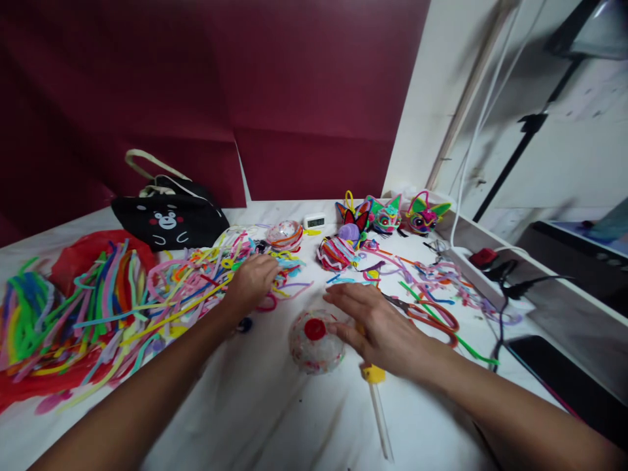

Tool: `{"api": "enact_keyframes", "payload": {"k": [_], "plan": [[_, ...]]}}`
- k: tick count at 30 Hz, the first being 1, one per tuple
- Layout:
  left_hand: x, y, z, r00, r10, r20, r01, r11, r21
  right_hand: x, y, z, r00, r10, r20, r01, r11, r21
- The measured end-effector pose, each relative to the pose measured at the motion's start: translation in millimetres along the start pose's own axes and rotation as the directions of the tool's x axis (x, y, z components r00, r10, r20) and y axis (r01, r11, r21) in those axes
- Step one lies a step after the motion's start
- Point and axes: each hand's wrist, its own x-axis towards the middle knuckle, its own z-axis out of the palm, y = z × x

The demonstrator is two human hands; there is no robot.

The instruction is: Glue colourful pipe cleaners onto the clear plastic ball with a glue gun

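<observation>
My left hand [254, 282] is at the near right side of a loose pile of pipe cleaners [196, 281]. Its fingers are curled together, and what they hold, if anything, is hidden. On the table in front of me rests a clear plastic dome [316, 358] with a red round piece [314, 329] on top. My right hand [375, 324] hovers at the dome's right side, fingers stretched out, thumb close to the red piece. Partly beneath that hand lies a yellow tool [373, 374], with a clear rod [381, 422] sticking out towards me.
Orange-handled scissors [434, 317] and a green pipe cleaner [471, 350] lie right of my right hand. Behind stand a striped ball [336, 253], another clear dome [284, 234], decorated cat-like heads [386, 216] and a small digital display [314, 221]. A phone [564, 373] and power strip [473, 271] are at the right.
</observation>
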Motion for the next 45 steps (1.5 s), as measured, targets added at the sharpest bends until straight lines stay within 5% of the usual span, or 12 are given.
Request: {"api": "enact_keyframes", "payload": {"k": [5, 9, 12, 14, 16, 18, 20, 22, 28, 34, 38, 45], "plan": [[19.8, 31.9, -30.3, 0.990, 0.098, -0.099, -0.100, 0.995, -0.021, 40.1, 11.0, 2.2, 0.966, -0.040, -0.255, 0.032, 0.999, -0.034], [22.9, 65.1, -48.7, 0.987, 0.113, -0.118, -0.125, 0.987, -0.101, 58.9, 12.8, -9.4, 0.985, -0.043, -0.168, 0.054, 0.997, 0.060], [18.3, 77.2, -55.0, 0.997, -0.076, -0.027, 0.062, 0.938, -0.342, 49.3, 8.7, -25.8, 0.999, 0.032, -0.031, -0.017, 0.918, 0.397], [14.5, 81.1, -55.6, 0.972, -0.220, 0.085, 0.230, 0.806, -0.545, 36.8, 4.5, -37.1, 0.997, 0.073, 0.014, -0.070, 0.868, 0.492], [11.4, 85.1, -55.0, 0.914, -0.326, 0.241, 0.384, 0.505, -0.773, 23.9, 0.9, -46.6, 0.993, 0.116, 0.032, -0.116, 0.850, 0.515], [9.0, 89.1, -54.7, 0.872, -0.330, 0.361, 0.439, 0.202, -0.875, 12.7, -1.6, -53.9, 0.991, 0.130, 0.019, -0.122, 0.855, 0.504], [5.9, 90.7, -55.1, 0.864, -0.285, 0.416, 0.456, 0.091, -0.885, 2.7, -3.1, -60.2, 0.991, 0.131, -0.001, -0.116, 0.881, 0.458], [1.4, 87.9, -55.5, 0.865, -0.246, 0.436, 0.479, 0.152, -0.864, -7.7, -4.3, -66.2, 0.990, 0.138, -0.018, -0.120, 0.912, 0.393], [-11.6, 75.8, -52.3, 0.909, -0.112, 0.401, 0.396, 0.528, -0.751, -45.1, -12.4, -77.7, 0.992, 0.099, -0.078, -0.084, 0.980, 0.178], [-19.6, 101.9, -54.3, 0.970, -0.012, 0.241, 0.170, 0.743, -0.648, -81.9, -35.9, -81.6, 0.991, 0.137, 0.003, -0.137, 0.988, 0.066], [-36.1, 118.6, -47.8, 0.978, 0.033, 0.208, 0.098, 0.803, -0.588, -101.7, -50.2, -85.5, 0.985, 0.172, -0.001, -0.172, 0.985, 0.030], [-65.7, 114.7, -1.4, 0.946, -0.263, 0.187, 0.299, 0.932, -0.202, -112.3, -52.1, -78.6, 0.977, 0.173, -0.125, -0.175, 0.985, -0.007]]}}
